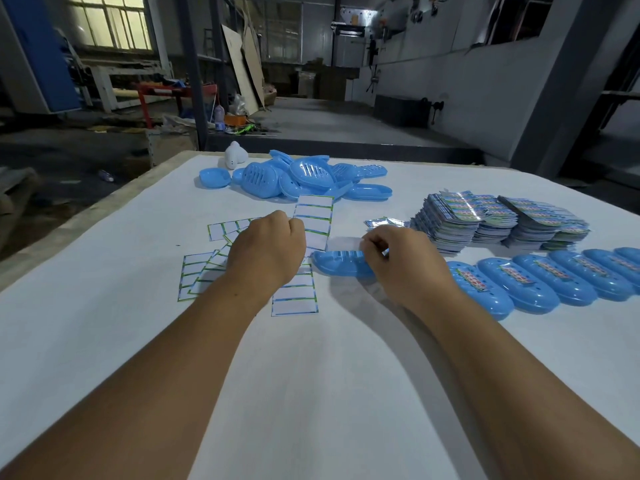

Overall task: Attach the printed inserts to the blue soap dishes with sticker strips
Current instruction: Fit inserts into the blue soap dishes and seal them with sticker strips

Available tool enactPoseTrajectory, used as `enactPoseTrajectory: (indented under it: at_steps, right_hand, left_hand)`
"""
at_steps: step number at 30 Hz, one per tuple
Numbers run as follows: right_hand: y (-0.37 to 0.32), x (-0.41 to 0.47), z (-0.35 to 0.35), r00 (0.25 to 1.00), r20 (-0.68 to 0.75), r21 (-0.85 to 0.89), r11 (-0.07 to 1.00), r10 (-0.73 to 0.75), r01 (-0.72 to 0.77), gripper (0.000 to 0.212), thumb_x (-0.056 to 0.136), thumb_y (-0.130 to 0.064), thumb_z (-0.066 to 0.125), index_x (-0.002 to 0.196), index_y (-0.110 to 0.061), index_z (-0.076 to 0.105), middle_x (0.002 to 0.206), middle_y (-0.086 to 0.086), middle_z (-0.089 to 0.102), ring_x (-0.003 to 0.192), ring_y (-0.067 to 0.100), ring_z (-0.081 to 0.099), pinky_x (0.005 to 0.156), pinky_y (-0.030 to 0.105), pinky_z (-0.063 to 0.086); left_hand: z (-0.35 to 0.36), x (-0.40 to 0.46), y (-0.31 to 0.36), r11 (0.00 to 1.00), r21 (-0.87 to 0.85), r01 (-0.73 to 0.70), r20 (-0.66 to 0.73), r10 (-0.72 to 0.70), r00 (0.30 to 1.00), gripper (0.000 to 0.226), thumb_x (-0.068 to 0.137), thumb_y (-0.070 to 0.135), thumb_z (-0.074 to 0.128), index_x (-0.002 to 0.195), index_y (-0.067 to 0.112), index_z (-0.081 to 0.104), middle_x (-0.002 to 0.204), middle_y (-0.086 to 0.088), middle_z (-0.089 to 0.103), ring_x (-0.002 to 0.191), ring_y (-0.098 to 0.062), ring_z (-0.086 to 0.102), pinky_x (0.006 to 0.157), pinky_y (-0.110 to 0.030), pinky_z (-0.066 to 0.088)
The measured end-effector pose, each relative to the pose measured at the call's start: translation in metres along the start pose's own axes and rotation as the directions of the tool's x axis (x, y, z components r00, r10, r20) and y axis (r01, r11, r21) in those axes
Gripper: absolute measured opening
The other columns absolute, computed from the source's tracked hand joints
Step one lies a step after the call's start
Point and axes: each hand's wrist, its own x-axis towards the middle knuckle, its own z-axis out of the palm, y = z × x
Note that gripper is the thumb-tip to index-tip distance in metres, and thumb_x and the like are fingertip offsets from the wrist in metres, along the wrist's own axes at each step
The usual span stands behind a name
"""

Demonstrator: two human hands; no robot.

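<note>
My left hand [266, 251] holds the sticker sheet [313, 223]; my right hand [391, 258] pinches a strip [343, 243] above the blue dish [341, 264] — it could fold and stick crooked.

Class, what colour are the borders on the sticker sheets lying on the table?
Green and blue borders around white strips on the sticker sheets, seen in the head view.

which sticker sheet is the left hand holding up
The sticker sheet standing upright just in front of the blue dish pile, pinched by the left hand; the other sheets lie flat on the table.
</note>
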Motion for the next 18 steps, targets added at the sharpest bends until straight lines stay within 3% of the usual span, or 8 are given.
enactPoseTrajectory:
  at_steps: [4,7,11,14,18]
  right_hand:
    - [0.003,0.002,-0.004,0.999,-0.040,-0.065,0.997,0.026,-0.028,0.018,0.100,-0.026,0.050,0.099,-0.026,0.068,0.093,-0.004,0.071,0.087,0.025,0.063,0.074,0.038,0.054]
    - [0.002,0.000,-0.006,0.996,-0.066,0.045,0.998,0.054,-0.051,0.020,0.097,-0.026,0.053,0.090,-0.023,0.072,0.084,-0.006,0.072,0.080,0.020,0.064,0.072,0.036,0.054]
    - [-0.004,-0.001,-0.003,0.995,-0.042,0.162,0.983,0.090,-0.082,0.028,0.086,-0.026,0.060,0.058,-0.023,0.061,0.053,-0.013,0.060,0.055,0.005,0.055,0.054,0.023,0.041]
    - [-0.005,-0.001,-0.004,0.989,-0.041,0.268,0.955,0.143,-0.127,0.021,0.082,-0.027,0.065,0.063,-0.021,0.067,0.055,-0.016,0.063,0.056,0.001,0.056,0.051,0.016,0.038]
    - [-0.006,-0.001,-0.005,0.986,-0.046,0.334,0.933,0.159,-0.135,0.019,0.079,-0.026,0.067,0.062,-0.016,0.066,0.051,-0.013,0.058,0.050,0.003,0.050,0.051,0.020,0.039]
  left_hand:
    - [-0.002,0.006,-0.004,0.993,0.118,-0.012,-0.014,0.014,1.000,0.011,0.095,0.003,0.038,0.087,0.010,0.037,0.087,-0.009,0.042,0.080,-0.023,0.041,0.065,-0.032,0.036]
    - [-0.006,0.006,-0.008,0.966,0.259,-0.016,0.064,0.000,0.998,0.019,0.100,0.018,0.033,0.094,0.012,0.050,0.086,-0.007,0.049,0.084,-0.026,0.046,0.069,-0.036,0.039]
    - [-0.012,0.006,-0.010,0.916,0.360,0.179,0.129,-0.239,0.962,0.028,0.100,0.038,0.032,0.092,0.017,0.049,0.087,-0.005,0.051,0.086,-0.026,0.051,0.072,-0.034,0.038]
    - [-0.016,0.003,-0.014,0.864,0.478,0.159,0.130,-0.248,0.960,0.027,0.096,0.047,0.040,0.093,0.020,0.045,0.075,0.001,0.042,0.083,-0.023,0.049,0.066,-0.033,0.035]
    - [-0.019,0.004,-0.016,0.861,0.484,0.156,0.104,-0.234,0.967,0.031,0.092,0.052,0.050,0.094,0.022,0.044,0.086,0.000,0.045,0.085,-0.023,0.047,0.065,-0.033,0.038]
